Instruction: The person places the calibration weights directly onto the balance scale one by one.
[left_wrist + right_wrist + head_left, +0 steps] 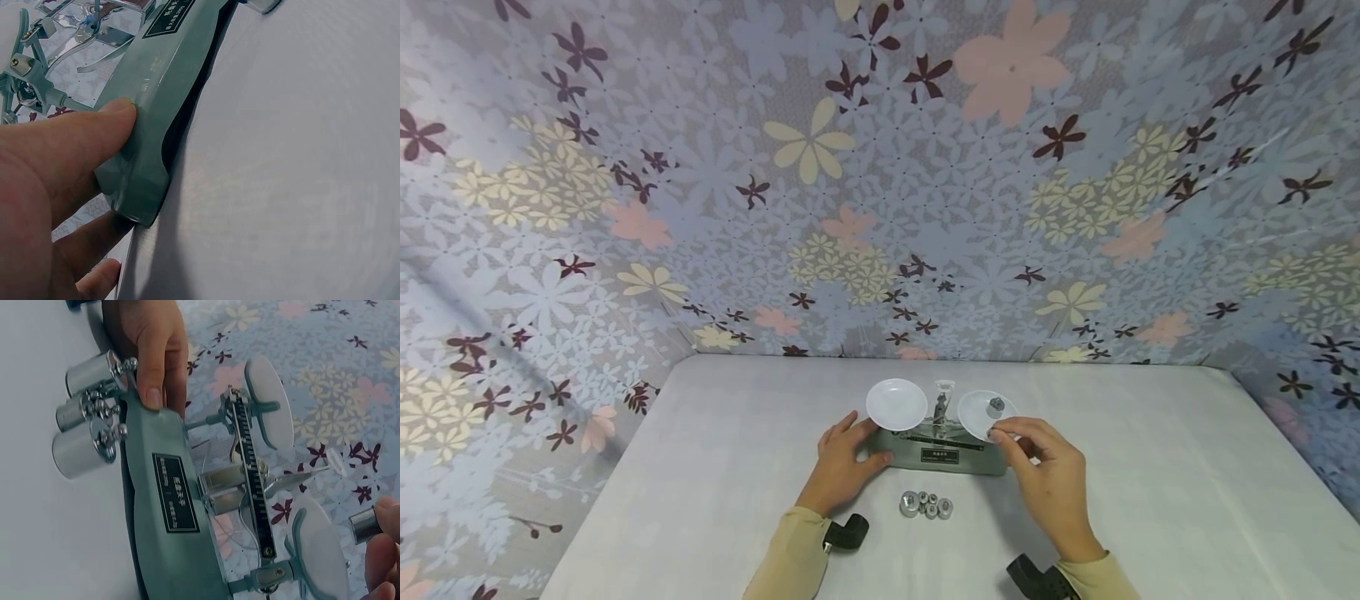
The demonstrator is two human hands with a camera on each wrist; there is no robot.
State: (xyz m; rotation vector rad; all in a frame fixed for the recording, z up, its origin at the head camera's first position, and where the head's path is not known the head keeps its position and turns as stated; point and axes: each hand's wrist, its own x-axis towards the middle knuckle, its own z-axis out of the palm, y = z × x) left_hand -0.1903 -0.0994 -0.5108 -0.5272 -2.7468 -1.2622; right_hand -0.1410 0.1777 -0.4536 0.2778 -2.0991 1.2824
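Balance scale [942, 450] sits at bench centre, grey-green base, two white pans on a beam. Left hand [842, 462] grips the base at its 9 o'clock end, thumb [106, 134] pressed on the front edge, fingers wrapped round the end. Right hand [1048, 475] hovers at the 3 o'clock pan [981, 414], fingertips pinching a small metal weight [362, 525] just beside the pan rim; a dark weight [997, 406] already lies in that pan. Left pan [897, 404] at 10 o'clock of the base shows nothing in it. Spare weights [925, 504] cluster on the bench at 6 o'clock of the scale, close to the base. Risks, as judged: the pinched weight is small and smooth, so a loose pinch could let it drop onto the pan edge, tip the pan or roll off; a loaded right pan against a bare left one would swing the beam hard; the left hand leaning on the base could skew the reading. Bench [1150, 500] is pale grey-white, matte, smooth. Flowered cloth [880, 167] in grey-blue, cream, pink and maroon walls the space at 12, 9 and 3 o'clock.
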